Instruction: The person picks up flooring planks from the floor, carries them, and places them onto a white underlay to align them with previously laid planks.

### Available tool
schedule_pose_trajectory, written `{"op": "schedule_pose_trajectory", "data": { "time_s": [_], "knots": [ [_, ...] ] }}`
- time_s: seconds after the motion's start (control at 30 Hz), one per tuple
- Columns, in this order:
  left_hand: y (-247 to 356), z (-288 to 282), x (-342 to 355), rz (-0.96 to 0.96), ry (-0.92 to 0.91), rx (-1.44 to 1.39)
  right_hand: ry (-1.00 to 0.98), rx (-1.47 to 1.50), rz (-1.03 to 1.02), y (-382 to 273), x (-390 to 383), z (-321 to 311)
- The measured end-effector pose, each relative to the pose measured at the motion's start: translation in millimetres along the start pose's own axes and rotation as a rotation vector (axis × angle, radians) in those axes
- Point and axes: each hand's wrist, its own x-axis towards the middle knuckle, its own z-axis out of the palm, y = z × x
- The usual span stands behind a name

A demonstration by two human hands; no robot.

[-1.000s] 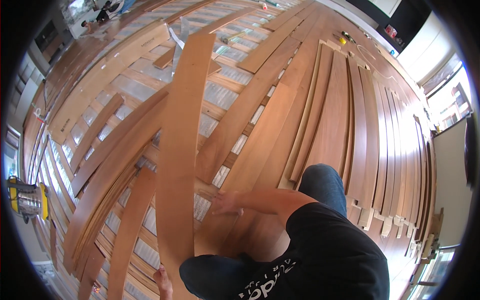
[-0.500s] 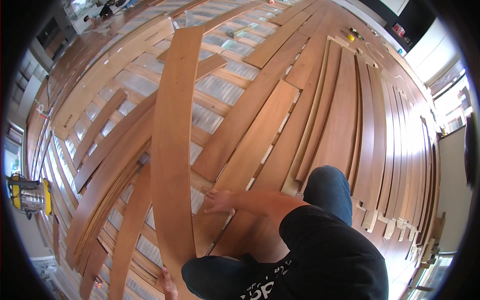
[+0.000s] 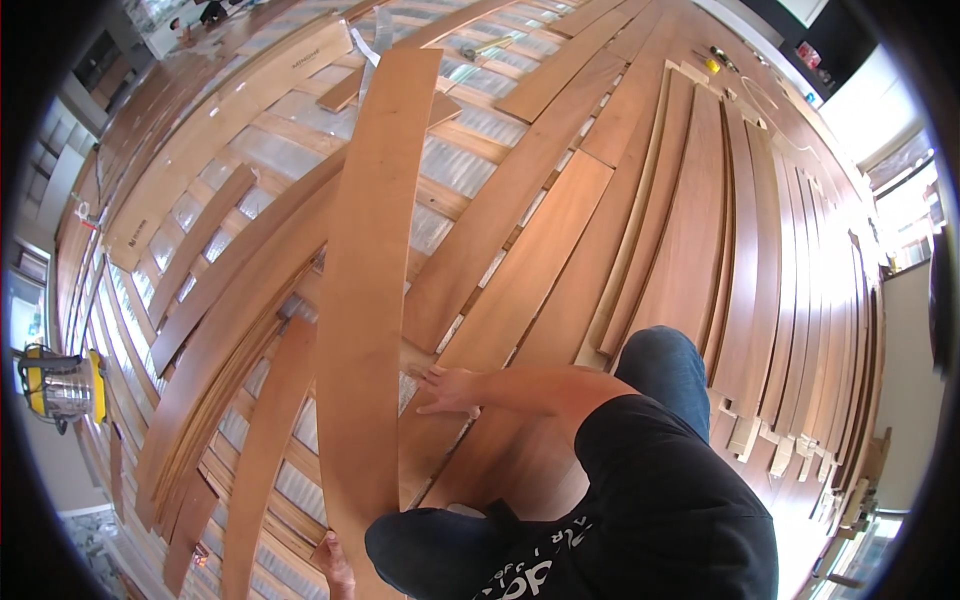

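Across the right side of the floor [image 3: 690,35], boarding looks done, topped with loose stacks [image 3: 745,220]; toward the left edge, joists [image 3: 445,198] remain uncovered. The long plank [image 3: 370,250] stands left of centre, the left hand [image 3: 338,568] at its near edge, grip unclear; the right hand [image 3: 452,390] spreads its fingers on boards [image 3: 525,275] alongside.

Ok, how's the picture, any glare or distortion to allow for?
In the head view, glare washes out the right-side boards near the bright window; the fisheye bows the stacked planks at left and leaves black corners; the right hand looks reasonably sharp.
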Motion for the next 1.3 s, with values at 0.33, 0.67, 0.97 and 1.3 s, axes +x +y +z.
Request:
{"op": "schedule_pose_trajectory", "data": {
  "time_s": [0.33, 0.67, 0.97, 1.3],
  "knots": [
    [14, 7, 2, -0.018, 0.08, 0.259, -0.004, 0.088, -0.05, 8, 5, 21],
    [20, 3, 9, 0.078, 0.114, 0.474, 0.0, 0.174, -0.04, 28, 2, 56],
    [53, 68, 71, 0.174, -0.093, 0.555, 0.069, 1.938, 0.199, 39, -98, -17],
    [290, 278, 173, 0.406, -0.416, 0.57, 1.764, 2.203, 0.692, 177, -267, -18]
  ]
}}
